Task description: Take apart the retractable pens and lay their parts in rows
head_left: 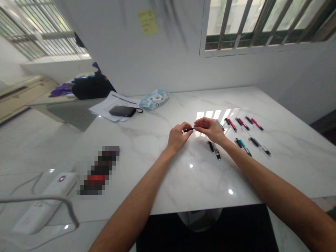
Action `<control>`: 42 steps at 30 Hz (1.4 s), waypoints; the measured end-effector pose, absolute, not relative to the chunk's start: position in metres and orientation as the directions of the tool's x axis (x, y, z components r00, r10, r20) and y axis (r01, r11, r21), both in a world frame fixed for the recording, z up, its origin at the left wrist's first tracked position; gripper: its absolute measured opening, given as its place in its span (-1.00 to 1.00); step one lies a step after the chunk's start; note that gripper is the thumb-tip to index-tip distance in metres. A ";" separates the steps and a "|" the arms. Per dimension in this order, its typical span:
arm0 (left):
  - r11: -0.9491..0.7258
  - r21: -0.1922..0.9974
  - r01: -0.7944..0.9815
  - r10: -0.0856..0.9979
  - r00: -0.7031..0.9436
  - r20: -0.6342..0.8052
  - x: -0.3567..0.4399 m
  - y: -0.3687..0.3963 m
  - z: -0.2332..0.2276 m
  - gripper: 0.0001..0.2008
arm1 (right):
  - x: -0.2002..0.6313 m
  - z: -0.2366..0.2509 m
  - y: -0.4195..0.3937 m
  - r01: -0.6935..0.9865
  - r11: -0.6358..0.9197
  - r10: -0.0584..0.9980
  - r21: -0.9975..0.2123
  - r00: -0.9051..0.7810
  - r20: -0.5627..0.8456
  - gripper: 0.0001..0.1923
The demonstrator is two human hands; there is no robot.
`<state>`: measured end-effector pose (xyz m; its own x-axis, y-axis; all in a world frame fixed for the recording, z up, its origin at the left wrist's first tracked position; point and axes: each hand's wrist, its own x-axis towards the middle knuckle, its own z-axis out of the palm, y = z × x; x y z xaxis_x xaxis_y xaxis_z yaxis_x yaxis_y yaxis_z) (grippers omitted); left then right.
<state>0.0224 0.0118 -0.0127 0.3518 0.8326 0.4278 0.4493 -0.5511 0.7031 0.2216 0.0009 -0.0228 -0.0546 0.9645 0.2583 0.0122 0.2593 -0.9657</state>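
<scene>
— Grip first: we have both hands pinched shut on one thin black pen part (pixel 189 130), the left hand (pixel 177 137) on its near end, the right hand (pixel 210 129) on the far end, held just above the worktop (pixel 162 175).

— How do we judge it will handle?

— Light and stiff, we think, slim enough to roll or slip between our fingertips. Smooth plastic by the look of it, so a pinch at each end seems the surest hold; the middle is too narrow to offer much. What exactly the piece is, we cannot tell at this size.

— And around us?

— Glossy white marble-patterned surface, hard and slick, with lamp glints and a patch of sunlight. Pens (pixel 243 124) lie in a row just beyond our right hand, red and teal among them, and another black pen (pixel 214 150) lies under that wrist. Farther off sit a dark pouch (pixel 122 111) on papers (pixel 110 105) and a pack of wipes (pixel 154 99), against a white wall with barred windows.
</scene>
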 end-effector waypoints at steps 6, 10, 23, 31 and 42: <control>-0.545 0.708 0.449 0.837 0.349 0.423 0.021 0.008 -0.013 -0.95 | 0.222 -0.025 -0.002 0.046 0.252 0.967 -0.967 -0.056 0.250 -0.55; -0.530 0.727 0.437 0.843 0.365 0.396 0.021 0.007 -0.014 -0.94 | 0.223 -0.027 -0.005 0.144 0.268 0.963 -0.953 -0.044 0.264 -0.56; -0.393 0.875 0.283 0.901 0.308 0.305 0.023 0.009 -0.019 -0.85 | 0.227 -0.027 -0.007 0.286 0.284 0.958 -0.915 -0.064 0.278 -0.66; -0.406 0.869 0.283 0.895 0.314 0.316 0.022 0.011 -0.018 -0.85 | 0.228 -0.019 -0.007 0.415 0.336 0.941 -0.845 -0.104 0.322 -0.71; -0.393 0.884 0.255 0.898 0.311 0.310 0.022 0.009 -0.018 -0.78 | 0.229 -0.014 -0.012 0.483 0.366 0.931 -0.796 -0.175 0.321 -0.65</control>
